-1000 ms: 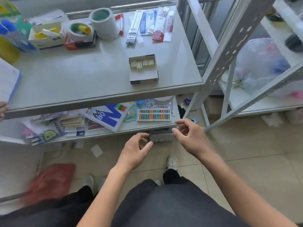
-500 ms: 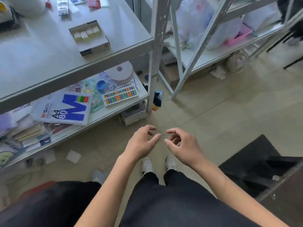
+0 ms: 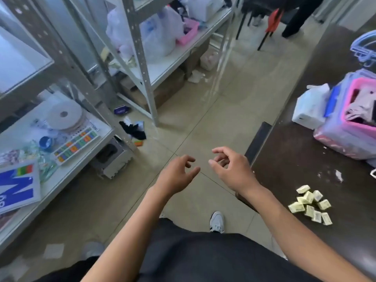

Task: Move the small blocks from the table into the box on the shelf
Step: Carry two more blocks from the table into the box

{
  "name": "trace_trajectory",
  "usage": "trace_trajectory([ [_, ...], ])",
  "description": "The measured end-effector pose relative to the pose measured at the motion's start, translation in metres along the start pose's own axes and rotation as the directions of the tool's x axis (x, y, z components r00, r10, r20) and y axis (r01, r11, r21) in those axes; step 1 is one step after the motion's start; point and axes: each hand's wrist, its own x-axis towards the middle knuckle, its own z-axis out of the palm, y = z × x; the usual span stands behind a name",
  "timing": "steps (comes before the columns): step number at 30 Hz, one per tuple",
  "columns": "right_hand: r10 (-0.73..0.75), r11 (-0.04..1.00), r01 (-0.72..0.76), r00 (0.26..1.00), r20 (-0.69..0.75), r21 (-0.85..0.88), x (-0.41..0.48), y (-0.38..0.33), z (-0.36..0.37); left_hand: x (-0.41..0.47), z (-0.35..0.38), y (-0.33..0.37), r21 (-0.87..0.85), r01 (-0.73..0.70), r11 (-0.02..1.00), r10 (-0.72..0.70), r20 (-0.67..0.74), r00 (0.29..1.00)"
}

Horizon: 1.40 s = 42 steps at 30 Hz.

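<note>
Several small pale yellow blocks (image 3: pixel 311 205) lie in a loose pile on the dark brown table (image 3: pixel 295 165) at the right. My left hand (image 3: pixel 176 176) and my right hand (image 3: pixel 232 168) hover side by side over the floor, left of the table, fingers curled and apart, holding nothing. My right hand is just left of the table's near corner, well short of the blocks. The box on the shelf is out of view.
A grey metal shelf unit (image 3: pixel 67 127) with a tape roll, an abacus and a paper pack stands at the left. A second rack (image 3: pixel 146 58) holds plastic bags. A pink basket (image 3: pixel 354 127) and a white bag (image 3: pixel 309 106) sit on the table. Someone's legs stand at the top right.
My view has swung to the right, away from the shelf and its box, bringing the dark table and the blocks into sight. Both hands stay empty in front of me.
</note>
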Motion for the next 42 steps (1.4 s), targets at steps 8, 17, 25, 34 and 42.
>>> trace_trajectory([
  [8, 0.341, 0.931, -0.364, 0.884, -0.320, -0.014, -0.085, 0.186, -0.124, 0.000, 0.144, 0.133, 0.150, -0.333, 0.931, 0.258, 0.375, 0.890],
  [17, 0.469, 0.836, -0.504, 0.861, -0.194, -0.216, -0.136, 0.259, -0.147, 0.009, 0.240, 0.202, 0.458, -0.704, 0.543, 0.336, 0.649, 0.682],
  [25, 0.490, 0.836, -0.534, 0.830, -0.267, -0.126, -0.162, 0.273, -0.125, 0.019, 0.269, 0.207, 0.572, -0.697, 0.432, 0.364, 0.597, 0.715],
  [34, 0.468, 0.870, -0.493, 0.835, -0.289, -0.016, -0.156, 0.284, -0.144, 0.027, 0.266, 0.199, 0.554, -0.644, 0.527, 0.368, 0.534, 0.761],
  [42, 0.375, 0.905, -0.410, 0.896, -0.238, -0.115, -0.125, 0.278, -0.155, 0.023, 0.276, 0.192, 0.503, -0.666, 0.551, 0.412, 0.530, 0.741],
])
